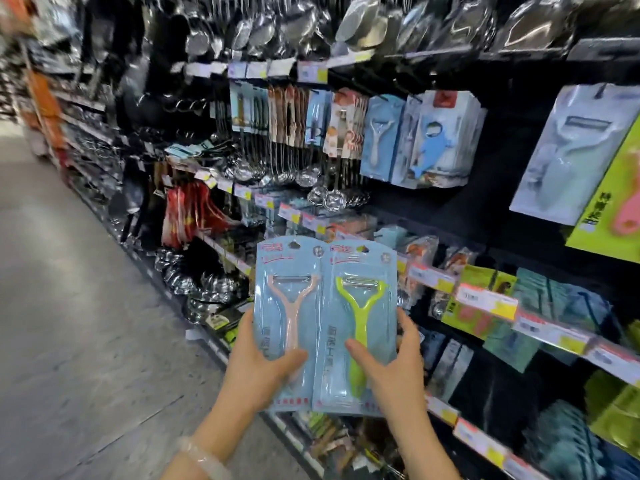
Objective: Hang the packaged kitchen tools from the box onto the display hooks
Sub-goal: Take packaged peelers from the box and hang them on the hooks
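Bare forearms, no sleeves showing; a pale, perhaps stone, bead bracelet [204,457] circles the left wrist.

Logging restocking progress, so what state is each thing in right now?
Pink peeler pack: held upright, not hung.
Green peeler pack: held upright, overlapping the pink pack's right edge.
Left hand: grips the pink pack.
Right hand: grips the green pack.
Whale-shaped tool packs: hanging on display.

Even overhead shop light falls bright on the two pale-blue peeler blister cards [325,323], whose clear plastic shows soft glare. Beyond them the black-backed display shelving [519,209] is dim, with hard glints on the bagged steel ladles [263,29] above. Left of the cards, motion blur smears the grey floor [69,306]; wide-angle bending curves the shelf rails.
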Tool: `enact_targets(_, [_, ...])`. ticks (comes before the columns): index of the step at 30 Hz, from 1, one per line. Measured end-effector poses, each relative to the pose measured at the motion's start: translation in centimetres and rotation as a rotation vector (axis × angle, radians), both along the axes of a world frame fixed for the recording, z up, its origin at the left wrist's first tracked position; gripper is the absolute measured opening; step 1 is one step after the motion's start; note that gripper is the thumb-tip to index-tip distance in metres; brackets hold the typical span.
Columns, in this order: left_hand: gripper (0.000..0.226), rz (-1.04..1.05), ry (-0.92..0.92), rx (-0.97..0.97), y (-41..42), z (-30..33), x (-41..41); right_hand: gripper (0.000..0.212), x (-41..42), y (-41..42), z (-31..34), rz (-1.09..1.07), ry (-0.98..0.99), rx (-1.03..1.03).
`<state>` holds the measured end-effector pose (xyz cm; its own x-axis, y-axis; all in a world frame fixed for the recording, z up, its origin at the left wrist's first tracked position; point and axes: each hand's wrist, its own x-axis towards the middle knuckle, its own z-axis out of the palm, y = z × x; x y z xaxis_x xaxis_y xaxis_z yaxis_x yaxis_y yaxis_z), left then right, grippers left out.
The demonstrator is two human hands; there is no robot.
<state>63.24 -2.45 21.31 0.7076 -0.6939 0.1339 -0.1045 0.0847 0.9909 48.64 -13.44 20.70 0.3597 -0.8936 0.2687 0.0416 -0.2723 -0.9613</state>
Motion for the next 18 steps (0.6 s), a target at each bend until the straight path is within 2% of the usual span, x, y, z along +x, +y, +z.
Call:
enact_targets(5, [0.076,-0.020,-0.056,-0.019,-7.6,2.7,3.9,0.100,3.2,-6.9,3.0,-0.016,-0.019,-0.061])
enact_targets(10, [0.064,-0.062,-0.075,-0.088,-14.3,4.0,6.2,0.102,5.7,-12.6,5.0,-0.052,-0.038,-0.101])
enact_targets(15, [0.083,-0.103,-0.058,-0.089,-19.0,5.0,8.9,0.104,7.9,-16.4,6.7,-0.071,-0.044,-0.132])
enact_targets(18, [0.081,-0.101,-0.062,-0.114,-21.4,6.0,10.8,0.097,9.7,-18.4,7.9,-0.104,-0.052,-0.116])
